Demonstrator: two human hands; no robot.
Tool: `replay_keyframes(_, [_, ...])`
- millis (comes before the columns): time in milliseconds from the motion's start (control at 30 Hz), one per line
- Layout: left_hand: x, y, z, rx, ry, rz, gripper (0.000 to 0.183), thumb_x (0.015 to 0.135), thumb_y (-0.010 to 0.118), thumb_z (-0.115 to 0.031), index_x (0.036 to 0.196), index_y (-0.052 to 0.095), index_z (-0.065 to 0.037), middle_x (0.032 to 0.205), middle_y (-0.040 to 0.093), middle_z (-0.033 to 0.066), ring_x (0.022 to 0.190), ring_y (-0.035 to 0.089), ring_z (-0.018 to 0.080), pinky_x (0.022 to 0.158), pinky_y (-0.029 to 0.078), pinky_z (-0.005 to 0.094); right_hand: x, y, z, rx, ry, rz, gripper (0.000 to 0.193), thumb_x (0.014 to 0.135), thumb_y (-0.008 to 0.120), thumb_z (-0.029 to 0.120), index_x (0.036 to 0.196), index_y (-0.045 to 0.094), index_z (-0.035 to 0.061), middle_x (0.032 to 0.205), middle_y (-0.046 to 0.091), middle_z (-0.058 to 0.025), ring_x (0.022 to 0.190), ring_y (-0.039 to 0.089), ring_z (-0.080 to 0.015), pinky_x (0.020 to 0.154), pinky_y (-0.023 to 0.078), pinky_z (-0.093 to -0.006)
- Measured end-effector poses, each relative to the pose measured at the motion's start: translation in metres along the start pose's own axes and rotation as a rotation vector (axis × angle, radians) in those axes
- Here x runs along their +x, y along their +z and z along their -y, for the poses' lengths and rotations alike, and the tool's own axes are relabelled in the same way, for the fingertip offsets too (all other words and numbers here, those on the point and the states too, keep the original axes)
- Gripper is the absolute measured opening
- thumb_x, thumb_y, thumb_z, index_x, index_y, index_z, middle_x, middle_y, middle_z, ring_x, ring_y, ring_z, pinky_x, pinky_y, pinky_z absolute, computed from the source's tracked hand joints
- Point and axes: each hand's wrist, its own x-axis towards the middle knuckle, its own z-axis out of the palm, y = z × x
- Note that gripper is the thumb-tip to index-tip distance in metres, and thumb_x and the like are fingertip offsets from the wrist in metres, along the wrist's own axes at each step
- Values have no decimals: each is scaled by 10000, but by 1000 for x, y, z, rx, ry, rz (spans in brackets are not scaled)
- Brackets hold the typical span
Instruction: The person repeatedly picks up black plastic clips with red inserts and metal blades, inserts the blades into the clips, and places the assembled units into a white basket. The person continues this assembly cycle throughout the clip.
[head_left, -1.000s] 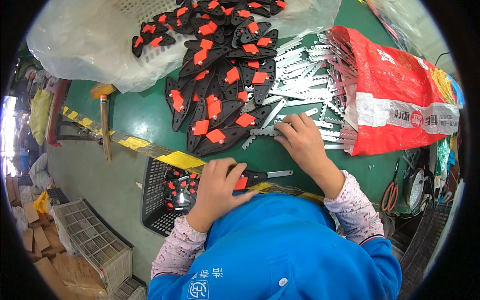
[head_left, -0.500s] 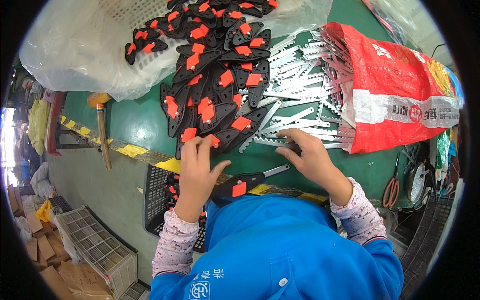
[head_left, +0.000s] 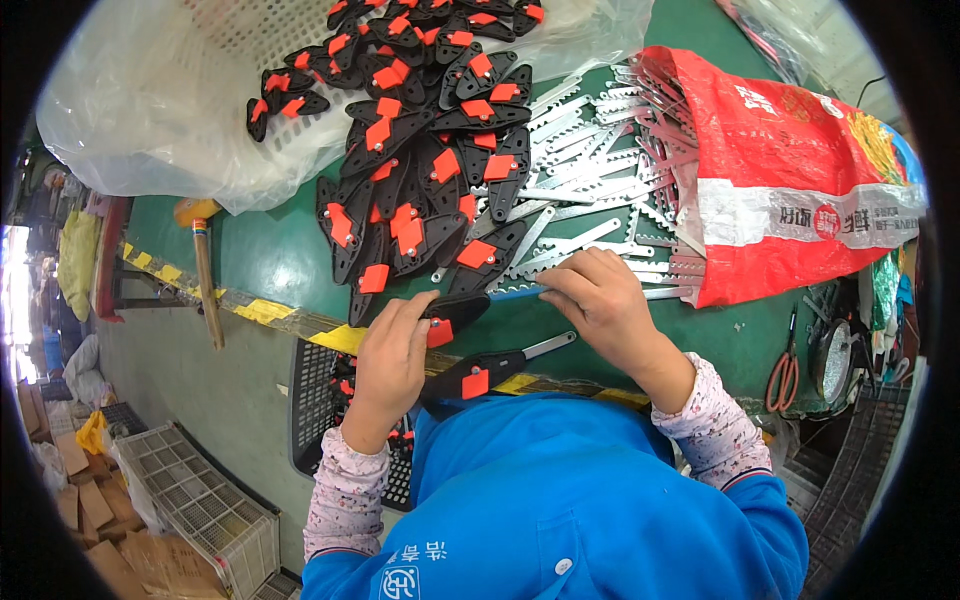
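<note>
Left of the red sack (head_left: 760, 140), left hand (head_left: 391, 352) grips red-tabbed holder (head_left: 464, 308), right hand (head_left: 606, 302) pinches metal strip (head_left: 517, 293); tilting could jam it.

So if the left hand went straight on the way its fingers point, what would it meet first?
Beyond the black piece it holds, the left hand would likely meet the pile of red-tabbed black pieces, though depth is unclear.

Green table (head_left: 270, 240) under metal strips (head_left: 585, 193)

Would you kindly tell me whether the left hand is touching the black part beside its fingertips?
Touching: the head view shows the left hand holding the black part by its left end.
</note>
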Motion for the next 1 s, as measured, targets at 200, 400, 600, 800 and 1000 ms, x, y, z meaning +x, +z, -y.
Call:
replay_keyframes(200, [2, 3, -12, 76, 155, 77, 469, 919, 753, -135, 1353, 629, -6, 1021, 622, 180, 917, 627, 379, 833, 518, 436, -2, 2, 7, 16, -130, 122, 291, 756, 838, 170, 996, 693, 94, 853, 599, -48, 814, 608, -260, 741, 480, -400])
replay_keyframes(400, [2, 5, -8, 172, 253, 108, 689, 784, 874, -217, 1386, 604, -17, 1057, 638, 163, 947, 648, 359, 839, 540, 433, -3, -10, 9, -133, -44, 135, 357, 736, 858, 281, 981, 683, 89, 831, 580, -57, 789, 609, -261, 682, 492, -395])
replay_keyframes(600, [6, 3, -17, 139, 237, 142, 649, 771, 886, -195, 1349, 635, -37, 1044, 642, 148, 936, 667, 349, 807, 553, 427, -1, -2, 25, 161, 42, 224, 418, 837, 818, 212, 1193, 669, 53, 938, 622, -108, 913, 665, -318, 779, 569, -425])
replay_keyframes(800, [-2, 9, -4, 226, 248, 73, 611, 755, 899, -282, 1279, 675, -61, 1026, 627, 104, 856, 679, 284, 723, 563, 381, 11, 19, 23, 355, 6, 310, 296, 909, 774, 221, 1127, 656, 60, 982, 643, -125, 918, 692, -336, 726, 584, -432])
replay_keyframes(1000, [-6, 8, -2, 286, 238, 54, 558, 758, 895, -327, 1208, 706, -56, 1035, 628, 87, 914, 645, 279, 775, 534, 396, 21, 25, 19, 122, -39, 193, 308, 897, 779, 261, 1085, 637, 63, 1014, 631, -101, 850, 684, -322, 650, 580, -430])
